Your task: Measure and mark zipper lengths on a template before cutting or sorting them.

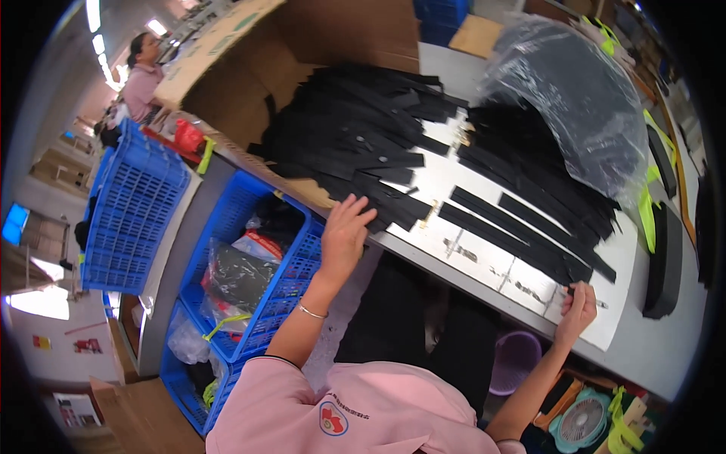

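Black strips [355, 136] under left hand [344, 231] fingers [355, 204].

On the worktable [529, 284] lay 2 heaps of black strips [355, 136], 1 clear plastic bag [567, 91]; beside it stood 3 blue crates [132, 208], and 2 hands [344, 231] were at work.

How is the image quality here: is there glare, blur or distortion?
Head view: strong fisheye bending, so the table edge curves; black corners at the rim; glare on the clear plastic bag and ceiling lights; left hand and right hand fairly sharp.
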### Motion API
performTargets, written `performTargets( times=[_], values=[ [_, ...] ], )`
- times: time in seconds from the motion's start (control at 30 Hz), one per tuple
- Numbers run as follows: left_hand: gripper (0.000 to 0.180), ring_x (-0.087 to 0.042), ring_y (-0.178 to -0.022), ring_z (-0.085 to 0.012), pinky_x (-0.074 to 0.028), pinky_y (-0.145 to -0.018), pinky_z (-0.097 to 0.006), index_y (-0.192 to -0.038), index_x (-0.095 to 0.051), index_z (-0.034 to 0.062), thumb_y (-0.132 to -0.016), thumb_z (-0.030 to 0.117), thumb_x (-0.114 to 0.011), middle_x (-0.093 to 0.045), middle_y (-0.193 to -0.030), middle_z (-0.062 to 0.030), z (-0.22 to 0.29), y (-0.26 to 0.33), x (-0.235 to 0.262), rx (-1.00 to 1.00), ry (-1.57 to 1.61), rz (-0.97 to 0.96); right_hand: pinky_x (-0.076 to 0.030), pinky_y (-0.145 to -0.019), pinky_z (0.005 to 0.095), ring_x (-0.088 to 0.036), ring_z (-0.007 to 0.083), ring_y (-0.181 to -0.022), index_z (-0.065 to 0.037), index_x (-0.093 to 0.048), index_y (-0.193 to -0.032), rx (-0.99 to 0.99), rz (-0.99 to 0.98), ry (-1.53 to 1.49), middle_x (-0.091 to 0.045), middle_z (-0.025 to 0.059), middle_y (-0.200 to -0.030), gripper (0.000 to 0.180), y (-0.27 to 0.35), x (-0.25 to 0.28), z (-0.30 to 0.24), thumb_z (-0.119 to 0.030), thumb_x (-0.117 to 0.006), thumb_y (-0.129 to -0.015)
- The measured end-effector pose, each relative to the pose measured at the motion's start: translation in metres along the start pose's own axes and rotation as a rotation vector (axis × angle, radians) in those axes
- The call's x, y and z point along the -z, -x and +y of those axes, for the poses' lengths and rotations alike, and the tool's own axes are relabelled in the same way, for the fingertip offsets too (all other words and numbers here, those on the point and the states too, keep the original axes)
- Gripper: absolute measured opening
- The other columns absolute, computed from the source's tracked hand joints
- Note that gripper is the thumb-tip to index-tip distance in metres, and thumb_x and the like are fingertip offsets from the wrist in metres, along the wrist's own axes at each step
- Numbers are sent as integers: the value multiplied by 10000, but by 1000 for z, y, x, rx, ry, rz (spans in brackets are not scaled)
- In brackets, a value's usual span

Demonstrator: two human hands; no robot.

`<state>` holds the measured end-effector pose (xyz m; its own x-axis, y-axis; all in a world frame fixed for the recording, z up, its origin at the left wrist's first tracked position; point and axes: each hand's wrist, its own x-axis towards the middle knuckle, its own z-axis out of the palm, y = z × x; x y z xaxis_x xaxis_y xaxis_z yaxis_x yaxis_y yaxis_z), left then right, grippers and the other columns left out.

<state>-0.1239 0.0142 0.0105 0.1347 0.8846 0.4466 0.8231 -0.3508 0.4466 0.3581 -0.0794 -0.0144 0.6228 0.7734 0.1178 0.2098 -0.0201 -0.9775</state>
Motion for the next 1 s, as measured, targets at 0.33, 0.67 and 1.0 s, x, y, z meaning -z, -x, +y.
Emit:
performTargets(
  times=[0.33, 0.67, 1.0],
  values=[
    [239, -614, -1282, -308, -379, -1179, -516, -1095, -735, 56, -867, 1, -690, -717, -1203, -106, 56, -22, -30, -91, 240, 132, -316, -511, 187, -420, 20, -562, -55, -688, -1274, 87, -60, -11, -600, 2, -741, 332, 0, 4, 5, -302, -534, -1114],
    [431, -445, -1465, -330, -224, -1254, -553, -1326, -637, 4, -950, 210, -679, -565, -1481, -166, 216, 1, -149, -465, 267, -287, -556, -897, 342, -703, 220, -1049, -13, -707, -1205, 258, -34, 180, -722, 162, -1191, 220, 19, -22, -14, -56, -648, -997],
    [683, -312, -1543, -359, -146, -1266, -580, -1549, -396, -19, -964, 202, -672, -392, -1619, -203, 206, 7, -122, -438, 383, -434, -370, -1164, 521, -601, 323, -1333, -48, -617, -1355, 675, -157, 785, -699, 122, -1317, 444, 71, -29, -29, -100, -728, -927]
  ],
)
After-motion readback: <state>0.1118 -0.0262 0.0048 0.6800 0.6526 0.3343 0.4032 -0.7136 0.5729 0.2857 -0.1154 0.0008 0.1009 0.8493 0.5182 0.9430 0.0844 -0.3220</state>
